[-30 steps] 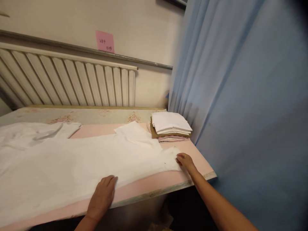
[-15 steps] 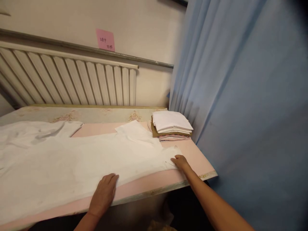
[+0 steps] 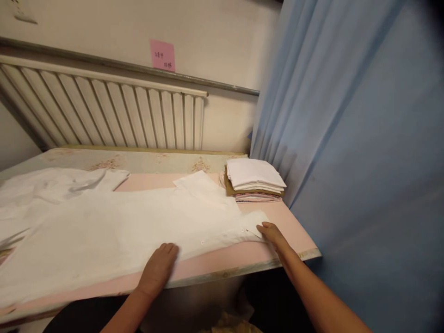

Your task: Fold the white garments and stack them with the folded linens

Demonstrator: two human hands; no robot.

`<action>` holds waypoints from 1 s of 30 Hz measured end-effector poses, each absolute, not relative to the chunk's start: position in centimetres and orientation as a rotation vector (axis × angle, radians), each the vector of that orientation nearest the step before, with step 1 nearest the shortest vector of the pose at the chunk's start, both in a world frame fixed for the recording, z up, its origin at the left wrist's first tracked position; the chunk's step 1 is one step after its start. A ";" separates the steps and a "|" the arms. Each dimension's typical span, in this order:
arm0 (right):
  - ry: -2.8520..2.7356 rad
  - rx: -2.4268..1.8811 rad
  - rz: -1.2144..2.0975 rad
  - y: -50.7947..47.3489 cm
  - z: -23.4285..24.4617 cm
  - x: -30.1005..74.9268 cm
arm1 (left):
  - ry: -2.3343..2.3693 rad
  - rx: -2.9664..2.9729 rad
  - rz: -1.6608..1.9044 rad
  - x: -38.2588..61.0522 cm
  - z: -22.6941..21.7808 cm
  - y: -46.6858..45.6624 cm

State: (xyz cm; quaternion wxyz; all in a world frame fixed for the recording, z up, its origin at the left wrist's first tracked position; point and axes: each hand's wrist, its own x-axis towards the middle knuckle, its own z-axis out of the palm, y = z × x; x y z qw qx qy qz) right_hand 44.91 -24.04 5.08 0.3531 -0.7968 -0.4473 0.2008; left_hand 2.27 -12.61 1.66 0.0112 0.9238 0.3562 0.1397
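A long white short-sleeved coat [image 3: 132, 226] with small buttons along its near edge lies spread flat, its collar end toward the right. My left hand [image 3: 160, 268] rests palm down on the near edge of the coat, fingers stretched out and lying together. At the far right of the coat, my right hand [image 3: 272, 233] pinches the collar corner between thumb and fingers. Behind the collar end sits a stack of folded cloths [image 3: 256, 178], white on top with brown and pink layers below.
The pink-covered table [image 3: 222, 259] ends at a worn front edge. More crumpled white cloth [image 3: 62, 185] lies at the back left. A blue curtain [image 3: 347, 138] hangs along the right side. Behind the table are a radiator [image 3: 138, 115] and a pink note [image 3: 162, 55] on the wall.
My view has shifted slightly left, so everything appears farther right. A button on the coat's near edge now shows more clearly. Both hands keep about the same places on the coat.
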 end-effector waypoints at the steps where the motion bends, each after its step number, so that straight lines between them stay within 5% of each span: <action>1: -1.156 -2.043 0.541 -24.1 5.1 44.9 | 1.116 2.874 0.441 2.3 1.7 -12.7; 12: -1.209 -1.953 0.712 -24.9 5.3 44.6 | 1.076 2.715 0.722 1.0 0.4 -13.0; 30: -1.222 -2.088 0.687 -25.9 4.4 45.4 | 1.066 2.757 0.559 0.3 1.5 -12.5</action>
